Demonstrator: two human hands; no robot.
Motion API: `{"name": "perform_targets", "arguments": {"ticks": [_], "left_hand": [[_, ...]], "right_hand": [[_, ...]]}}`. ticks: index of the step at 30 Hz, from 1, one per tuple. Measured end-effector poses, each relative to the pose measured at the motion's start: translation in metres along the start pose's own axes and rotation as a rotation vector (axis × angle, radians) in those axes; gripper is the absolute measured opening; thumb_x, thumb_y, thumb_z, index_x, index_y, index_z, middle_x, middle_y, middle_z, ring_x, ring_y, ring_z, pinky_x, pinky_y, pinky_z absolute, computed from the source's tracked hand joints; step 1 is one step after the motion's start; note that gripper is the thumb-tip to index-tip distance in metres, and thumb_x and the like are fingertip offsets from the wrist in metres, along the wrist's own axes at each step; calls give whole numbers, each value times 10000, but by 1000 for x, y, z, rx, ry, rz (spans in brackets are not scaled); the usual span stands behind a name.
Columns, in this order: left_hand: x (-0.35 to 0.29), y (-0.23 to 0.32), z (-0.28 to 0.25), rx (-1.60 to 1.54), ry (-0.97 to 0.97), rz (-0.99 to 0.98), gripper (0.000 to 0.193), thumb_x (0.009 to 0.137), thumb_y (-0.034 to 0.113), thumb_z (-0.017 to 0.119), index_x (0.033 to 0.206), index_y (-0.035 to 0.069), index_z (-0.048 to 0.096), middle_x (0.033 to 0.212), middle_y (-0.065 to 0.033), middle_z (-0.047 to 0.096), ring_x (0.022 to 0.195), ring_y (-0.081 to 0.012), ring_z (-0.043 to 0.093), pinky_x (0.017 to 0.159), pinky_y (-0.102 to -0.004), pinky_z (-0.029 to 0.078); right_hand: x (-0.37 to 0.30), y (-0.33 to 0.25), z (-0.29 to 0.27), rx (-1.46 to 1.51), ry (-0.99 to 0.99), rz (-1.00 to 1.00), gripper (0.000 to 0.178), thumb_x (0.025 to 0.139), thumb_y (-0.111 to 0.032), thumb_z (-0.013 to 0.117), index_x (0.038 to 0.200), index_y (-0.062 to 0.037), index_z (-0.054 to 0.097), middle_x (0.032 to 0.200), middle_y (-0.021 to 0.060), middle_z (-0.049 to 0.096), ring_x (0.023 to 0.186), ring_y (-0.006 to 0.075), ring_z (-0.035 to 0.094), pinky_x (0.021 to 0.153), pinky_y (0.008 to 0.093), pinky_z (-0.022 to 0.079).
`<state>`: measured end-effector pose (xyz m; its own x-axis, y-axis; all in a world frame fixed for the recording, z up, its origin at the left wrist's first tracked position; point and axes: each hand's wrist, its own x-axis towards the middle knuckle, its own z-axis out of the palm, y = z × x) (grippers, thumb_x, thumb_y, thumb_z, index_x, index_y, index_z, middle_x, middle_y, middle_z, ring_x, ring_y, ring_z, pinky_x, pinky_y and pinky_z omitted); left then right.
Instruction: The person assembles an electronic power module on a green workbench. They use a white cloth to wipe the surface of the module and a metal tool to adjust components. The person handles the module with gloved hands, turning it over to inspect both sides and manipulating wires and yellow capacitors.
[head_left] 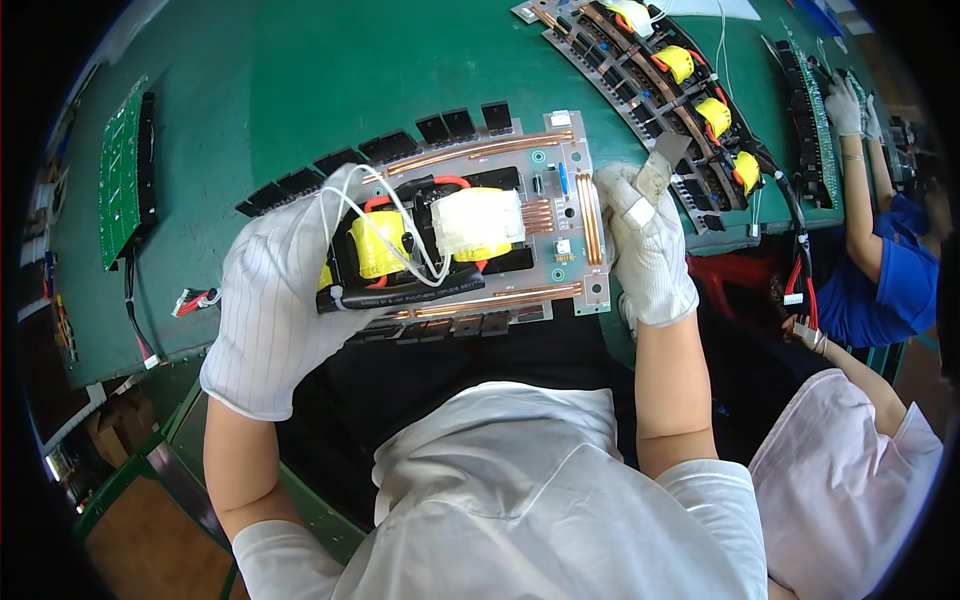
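My left hand, in a white ribbed glove, is closed around the left end of a circuit board. The board is tilted up above the table edge. It carries yellow-wrapped coils, copper strips, black components along both long sides, a white pad over one coil and a loose white wire. A black sleeved cable lies across it near my left thumb. At the board's right end is my gloved right hand, closed on a flat-bladed scraper whose grey blade points up and right. Its fingertips are partly hidden.
A green-topped table spans the view. A long curved board assembly with yellow coils lies at the upper right. A green board with a cable stands at the left. Co-workers sit at right, one with gloved hands near another board.
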<state>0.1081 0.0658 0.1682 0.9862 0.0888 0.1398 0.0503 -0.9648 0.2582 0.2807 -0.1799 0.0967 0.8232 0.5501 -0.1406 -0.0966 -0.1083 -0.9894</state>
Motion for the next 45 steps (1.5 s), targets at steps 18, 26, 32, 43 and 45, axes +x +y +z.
{"name": "perform_targets", "arguments": {"ticks": [18,26,32,43,45], "left_hand": [[1,-4,4,-1,22,12,726,528,106,812,1206,77,554,1085,-122,610,1000,-329,581,865,-422,468],[0,-4,5,-11,44,11,746,495,108,818,1192,85,555,1050,-125,605,986,-336,577,853,-431,476],[1,-4,6,-1,30,-14,723,490,129,824,1162,79,561,1038,-127,598,978,-343,572,849,-437,476],[4,-3,5,-30,11,-14,650,516,160,818,1099,35,560,1007,-142,580,953,-349,563,837,-447,466],[4,-2,4,-16,-1,-23,646,518,164,817,1096,35,557,1006,-139,575,951,-349,559,840,-448,462]], "right_hand": [[1,-3,-2,156,2,138,299,915,-256,579,1067,-1,612,894,63,596,706,118,564,571,238,448],[1,-11,5,229,42,207,331,881,-322,622,995,-12,620,767,22,571,582,72,504,491,214,381],[0,-10,7,245,64,186,308,883,-314,621,974,-19,621,745,8,560,563,63,485,489,211,365],[-3,-11,6,299,33,185,273,891,-284,614,962,-21,619,733,6,561,529,65,479,467,211,361],[-3,-12,10,311,81,161,262,893,-279,610,948,-22,615,726,7,558,513,68,478,456,211,360]]}}
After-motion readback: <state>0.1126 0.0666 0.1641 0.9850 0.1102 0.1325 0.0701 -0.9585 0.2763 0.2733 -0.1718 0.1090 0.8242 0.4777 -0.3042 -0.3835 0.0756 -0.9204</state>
